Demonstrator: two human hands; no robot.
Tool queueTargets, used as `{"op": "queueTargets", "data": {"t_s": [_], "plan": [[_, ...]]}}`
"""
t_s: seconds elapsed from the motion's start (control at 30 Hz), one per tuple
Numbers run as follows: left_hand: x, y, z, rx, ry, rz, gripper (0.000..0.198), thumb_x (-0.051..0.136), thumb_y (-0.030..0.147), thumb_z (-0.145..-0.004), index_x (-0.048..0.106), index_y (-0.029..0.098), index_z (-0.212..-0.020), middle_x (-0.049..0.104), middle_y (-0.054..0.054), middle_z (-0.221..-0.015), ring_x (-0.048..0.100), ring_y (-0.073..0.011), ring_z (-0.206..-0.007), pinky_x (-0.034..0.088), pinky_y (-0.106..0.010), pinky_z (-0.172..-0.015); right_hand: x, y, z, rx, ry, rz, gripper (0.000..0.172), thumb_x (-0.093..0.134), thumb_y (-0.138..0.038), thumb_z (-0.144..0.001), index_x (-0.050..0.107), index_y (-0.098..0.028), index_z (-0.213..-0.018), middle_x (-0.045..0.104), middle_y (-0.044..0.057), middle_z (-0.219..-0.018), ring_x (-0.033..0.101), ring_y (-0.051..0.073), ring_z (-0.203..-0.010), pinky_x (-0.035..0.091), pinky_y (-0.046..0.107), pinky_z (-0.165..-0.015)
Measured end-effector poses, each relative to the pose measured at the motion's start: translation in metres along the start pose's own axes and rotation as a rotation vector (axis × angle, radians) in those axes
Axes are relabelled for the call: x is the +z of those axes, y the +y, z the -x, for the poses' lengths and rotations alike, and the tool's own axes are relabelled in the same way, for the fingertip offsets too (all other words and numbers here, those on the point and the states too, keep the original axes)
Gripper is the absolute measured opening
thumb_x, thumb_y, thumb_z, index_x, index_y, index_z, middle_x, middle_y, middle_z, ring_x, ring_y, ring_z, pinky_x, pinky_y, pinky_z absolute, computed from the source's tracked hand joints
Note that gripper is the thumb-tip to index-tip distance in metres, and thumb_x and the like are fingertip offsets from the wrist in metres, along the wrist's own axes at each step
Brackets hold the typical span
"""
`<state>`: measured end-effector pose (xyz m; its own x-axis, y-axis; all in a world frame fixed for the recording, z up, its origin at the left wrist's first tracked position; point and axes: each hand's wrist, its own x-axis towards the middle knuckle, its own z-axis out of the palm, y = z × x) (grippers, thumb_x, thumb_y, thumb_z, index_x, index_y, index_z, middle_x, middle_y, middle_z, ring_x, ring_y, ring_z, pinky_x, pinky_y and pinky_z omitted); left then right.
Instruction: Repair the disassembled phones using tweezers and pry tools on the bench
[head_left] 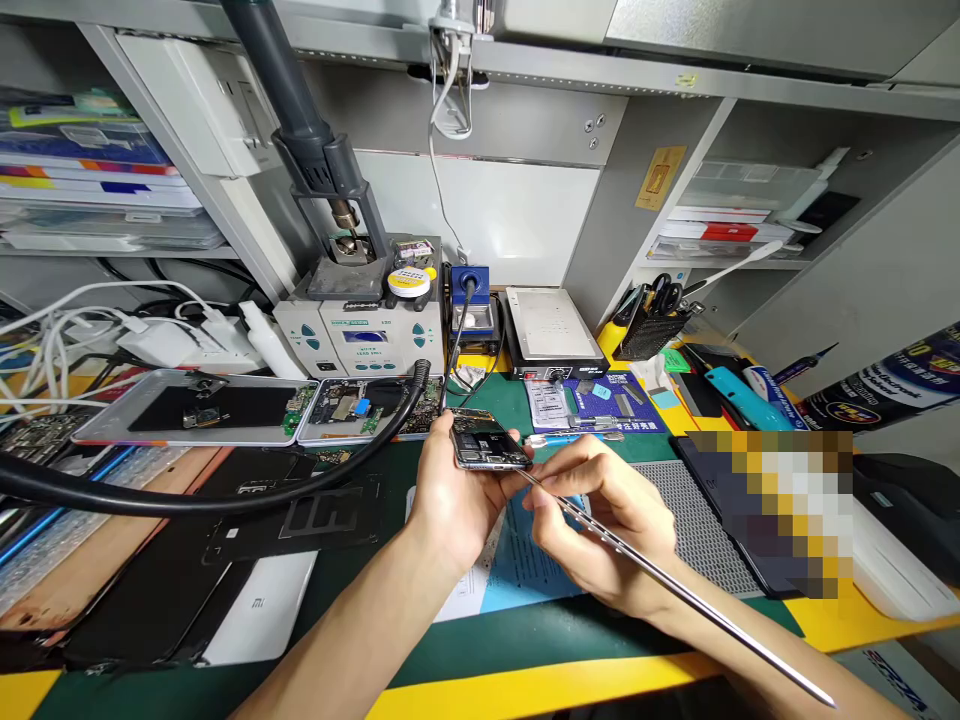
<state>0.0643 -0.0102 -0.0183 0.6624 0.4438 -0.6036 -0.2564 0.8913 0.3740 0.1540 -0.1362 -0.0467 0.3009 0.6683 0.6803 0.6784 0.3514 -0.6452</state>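
Observation:
My left hand [456,490] is wrapped round an opened smartphone [484,440], whose dark inside with its components faces up. In my right hand [604,510] is a long thin metal tool [645,560] with a row of small dots along it, pinched between thumb and fingers. Its near end reaches the phone's lower right edge; whether it touches the phone, I cannot tell. The other end slants down to the right over my forearm. Beneath both hands lies a blue and white printed sheet [525,570] on the green mat [397,640].
Phone shells with boards [217,410] and phone parts fill the left. A black hose [225,500] curves across them. Behind stand a rework station [360,335], a blue iron holder [471,295] and a flat heating plate [551,325]. A grey perforated mat [697,520] lies right.

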Motion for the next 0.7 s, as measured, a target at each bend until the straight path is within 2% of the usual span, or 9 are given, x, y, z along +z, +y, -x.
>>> {"op": "queueTargets", "data": {"t_s": [0.7], "plan": [[-0.0006, -0.0022, 0.001, 0.025, -0.018, -0.009, 0.041, 0.032, 0.041, -0.101, 0.058, 0.014, -0.085, 0.064, -0.008, -0.068, 0.066, -0.0195, -0.056, 0.058, -0.031, -0.055, 0.0009, -0.0008, 0.0002, -0.009, 0.008, 0.048, 0.032, 0.067, -0.001, -0.074, 0.062, -0.027, -0.094, 0.067, 0.0, -0.085, 0.066, 0.02, -0.073, 0.054, 0.036, -0.062]]}}
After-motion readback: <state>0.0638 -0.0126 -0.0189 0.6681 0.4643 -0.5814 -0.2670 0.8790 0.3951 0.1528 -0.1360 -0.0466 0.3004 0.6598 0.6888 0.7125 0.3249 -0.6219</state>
